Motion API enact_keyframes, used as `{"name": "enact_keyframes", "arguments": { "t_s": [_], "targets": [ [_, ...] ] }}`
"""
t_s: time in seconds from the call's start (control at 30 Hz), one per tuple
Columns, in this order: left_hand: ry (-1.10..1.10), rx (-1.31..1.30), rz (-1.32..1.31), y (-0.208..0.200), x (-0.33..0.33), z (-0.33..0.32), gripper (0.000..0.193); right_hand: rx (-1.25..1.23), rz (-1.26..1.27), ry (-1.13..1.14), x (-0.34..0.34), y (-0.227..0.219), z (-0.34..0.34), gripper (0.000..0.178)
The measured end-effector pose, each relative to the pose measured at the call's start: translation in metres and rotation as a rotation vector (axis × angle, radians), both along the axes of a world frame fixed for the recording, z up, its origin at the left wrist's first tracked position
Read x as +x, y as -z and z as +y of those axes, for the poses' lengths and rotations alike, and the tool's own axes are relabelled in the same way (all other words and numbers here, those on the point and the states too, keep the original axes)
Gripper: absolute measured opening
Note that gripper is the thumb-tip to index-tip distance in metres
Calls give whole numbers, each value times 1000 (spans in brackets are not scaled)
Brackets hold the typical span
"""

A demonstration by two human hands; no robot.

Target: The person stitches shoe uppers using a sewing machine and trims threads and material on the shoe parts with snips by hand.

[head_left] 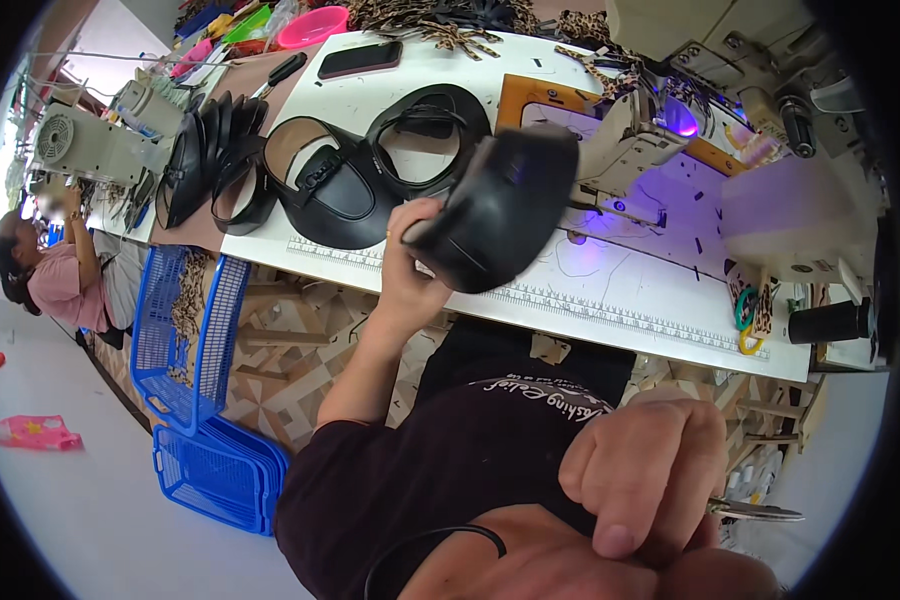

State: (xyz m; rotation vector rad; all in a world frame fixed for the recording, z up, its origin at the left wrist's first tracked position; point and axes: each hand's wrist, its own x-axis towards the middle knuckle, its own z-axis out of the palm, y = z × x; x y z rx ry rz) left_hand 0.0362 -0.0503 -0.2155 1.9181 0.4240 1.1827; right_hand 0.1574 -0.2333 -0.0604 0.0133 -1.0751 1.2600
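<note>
My left hand (411, 272) is closed on the edge of a black leather shoe upper (515, 215), lifted over the table's front edge and a little blurred. Close to the camera at the lower right, my right hand (655, 465) is raised with its fingers curled. A pointed metal blade (760, 511), like that of thread snips, sticks out of it; the rest is hidden by the hand. More black uppers lie on the white table (660, 325): one with a buckled strap (340, 190), another behind it (465, 105), and a stack (205, 150) at the left.
A sewing machine (625, 150) with a purple-lit bed stands at the right. A phone (360, 60), a pink basin (315, 27) and leopard-print strips (460, 38) lie at the back. Blue baskets (215, 475) stand on the left floor; a co-worker (65, 280) sits beyond.
</note>
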Motion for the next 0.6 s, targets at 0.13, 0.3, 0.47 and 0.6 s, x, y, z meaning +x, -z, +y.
{"name": "enact_keyframes", "arguments": {
  "t_s": [0.13,0.3,0.47,0.6],
  "targets": [
    [-33,238,-5,-3,3,0,44,172,-28,-70,13,14,4,23],
    [11,220,61,6,-10,3,42,14,-1052,963,29,25,23,36],
    [-21,162,4,12,-24,22,42,-45,-1675,783,26,53,35,34],
    [-173,-54,-128,17,-47,39,43,20,-1565,996,0,39,56,33]
  ]
}}
